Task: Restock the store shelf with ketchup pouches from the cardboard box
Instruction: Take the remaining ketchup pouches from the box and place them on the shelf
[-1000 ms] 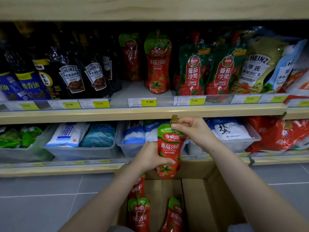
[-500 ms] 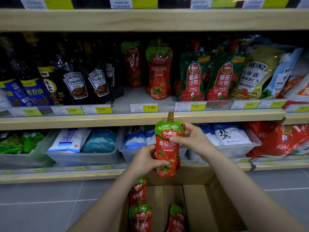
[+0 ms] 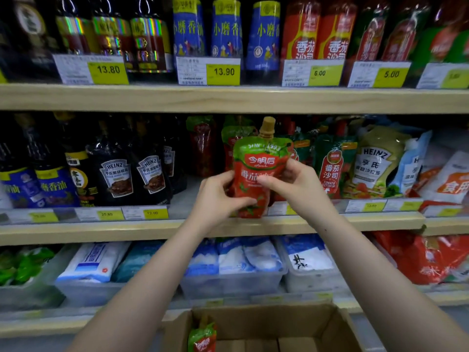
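Observation:
A red and green ketchup pouch with a tan cap is upright in front of the middle shelf. My left hand grips its lower left side and my right hand grips its right side. Behind it on the shelf stand matching ketchup pouches, partly hidden. The open cardboard box sits at the bottom centre, with one more ketchup pouch showing inside.
Dark Heinz sauce pouches stand left of the gap on the middle shelf; green tomato ketchup pouches and Heinz dressing bags stand right. Bottles fill the top shelf. Clear bins of salt bags sit below.
Both hands have lifted the pouch from just above the box up to the level of the middle shelf. My view has tilted upward, so the top shelf shows now.

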### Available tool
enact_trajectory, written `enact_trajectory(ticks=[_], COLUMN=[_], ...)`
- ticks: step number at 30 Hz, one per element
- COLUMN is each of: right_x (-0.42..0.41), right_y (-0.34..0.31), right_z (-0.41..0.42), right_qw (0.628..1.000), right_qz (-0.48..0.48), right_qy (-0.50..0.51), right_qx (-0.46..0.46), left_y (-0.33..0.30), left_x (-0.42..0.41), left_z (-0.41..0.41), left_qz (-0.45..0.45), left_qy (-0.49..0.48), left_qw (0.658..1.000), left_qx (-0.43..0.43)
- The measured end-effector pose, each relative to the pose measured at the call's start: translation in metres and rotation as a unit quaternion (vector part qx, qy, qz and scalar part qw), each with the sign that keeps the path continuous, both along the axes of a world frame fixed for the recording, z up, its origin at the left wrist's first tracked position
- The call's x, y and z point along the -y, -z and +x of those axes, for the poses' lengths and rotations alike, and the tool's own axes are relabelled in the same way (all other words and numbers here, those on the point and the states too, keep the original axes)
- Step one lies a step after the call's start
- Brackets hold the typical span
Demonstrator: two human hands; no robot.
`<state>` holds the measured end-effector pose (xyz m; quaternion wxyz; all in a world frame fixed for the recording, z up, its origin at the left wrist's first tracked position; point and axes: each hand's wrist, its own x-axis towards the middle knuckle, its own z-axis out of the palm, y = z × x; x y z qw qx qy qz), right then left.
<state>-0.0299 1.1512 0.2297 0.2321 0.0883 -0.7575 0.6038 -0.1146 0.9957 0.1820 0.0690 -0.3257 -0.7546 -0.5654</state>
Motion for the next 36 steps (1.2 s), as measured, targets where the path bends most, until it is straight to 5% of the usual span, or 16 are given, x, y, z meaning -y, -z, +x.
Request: enact_trajectory(ticks=[5, 22, 36], right_x=[0.002, 0.001, 0.001], right_y=[-0.007, 0.025, 0.033], right_z=[-0.032, -0.080, -0.068], right_qw=[1.000, 0.981, 0.981], right_qz=[-0.005, 0.041, 0.066], right_qy=[-0.007, 0.116, 0.120], right_qx=[-0.024, 0.152, 0.134], left_y=[-0.010, 0.016, 0.019], left_x=[-0.008, -0.016, -0.011], left_z=[-0.034, -0.059, -0.050], left_qz=[0.050, -0.089, -0.074], left_qy=[-0.021, -0.001, -0.065], left_qw=[0.999, 0.990, 0.993], left_qx=[-0.005, 0.113, 0.061])
